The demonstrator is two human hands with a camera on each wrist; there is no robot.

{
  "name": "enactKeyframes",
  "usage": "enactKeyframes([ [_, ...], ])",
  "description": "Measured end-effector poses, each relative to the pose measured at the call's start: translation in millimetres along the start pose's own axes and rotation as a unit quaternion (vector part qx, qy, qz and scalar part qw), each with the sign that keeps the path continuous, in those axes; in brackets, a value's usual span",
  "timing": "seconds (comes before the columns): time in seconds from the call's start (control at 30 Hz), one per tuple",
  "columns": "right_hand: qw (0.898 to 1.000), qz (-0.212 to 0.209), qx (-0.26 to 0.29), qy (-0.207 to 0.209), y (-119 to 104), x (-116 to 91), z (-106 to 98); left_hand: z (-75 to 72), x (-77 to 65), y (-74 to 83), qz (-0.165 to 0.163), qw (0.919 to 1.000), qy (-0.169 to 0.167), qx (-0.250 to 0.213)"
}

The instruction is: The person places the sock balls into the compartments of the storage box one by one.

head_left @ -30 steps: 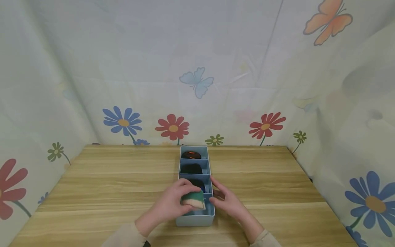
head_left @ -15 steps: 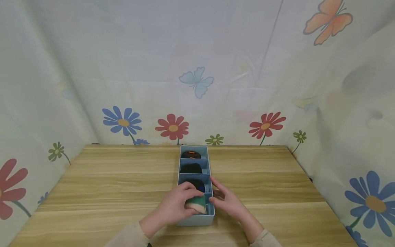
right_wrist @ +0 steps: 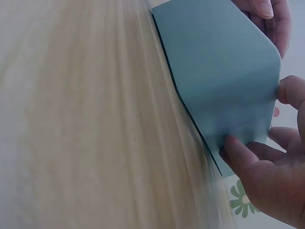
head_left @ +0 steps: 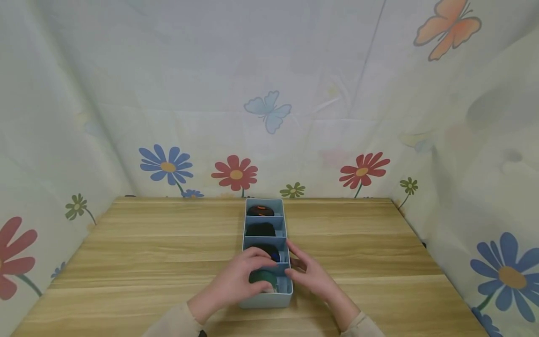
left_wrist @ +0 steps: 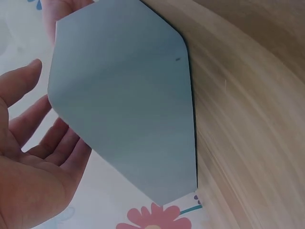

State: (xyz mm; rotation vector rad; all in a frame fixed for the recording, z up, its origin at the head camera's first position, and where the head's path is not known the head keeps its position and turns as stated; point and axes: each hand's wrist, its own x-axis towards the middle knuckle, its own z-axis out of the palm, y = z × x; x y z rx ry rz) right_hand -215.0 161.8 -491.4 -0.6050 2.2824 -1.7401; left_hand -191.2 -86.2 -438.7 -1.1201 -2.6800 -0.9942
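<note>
A long light-blue divided box point(head_left: 266, 301) stands on the table, its compartments in a row away from me. In its front compartment lies a folded green and cream cloth bundle point(head_left: 266, 277), like a rolled sock, partly hidden by my left hand point(head_left: 233, 280). That hand reaches over the left rim, thumb and fingers spread apart around the bundle; in the left wrist view its fingers point(left_wrist: 29, 117) are loose and bare beside the box. My right hand point(head_left: 315, 277) rests against the box's right side, fingertips point(right_wrist: 233, 145) touching the outer wall and thumb at the rim.
Dark folded bundles fill the farther compartments: one with blue point(head_left: 271, 252), a black one point(head_left: 261, 230) and one with orange marks point(head_left: 261, 211). The wooden table point(head_left: 168, 243) meets a flower-printed curtain point(head_left: 193, 117) at the back and sides.
The left hand has lowered the green and cream bundle into the front compartment and loosened its fingers from it. The right hand has stayed at the box's side.
</note>
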Motion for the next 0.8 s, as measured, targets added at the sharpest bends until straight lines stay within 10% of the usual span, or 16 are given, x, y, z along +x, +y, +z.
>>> enactKeyframes([
  [0.4,1.000,-0.001,-0.010,-0.001,1,0,-1,-14.4,-11.4,-12.1,-0.009,0.9971,0.074,0.011],
  [0.8,0.997,-0.049,-0.055,0.010,-5,-4,-11,-30.9,-27.3,-30.1,-0.094,0.9839,0.130,0.079],
])
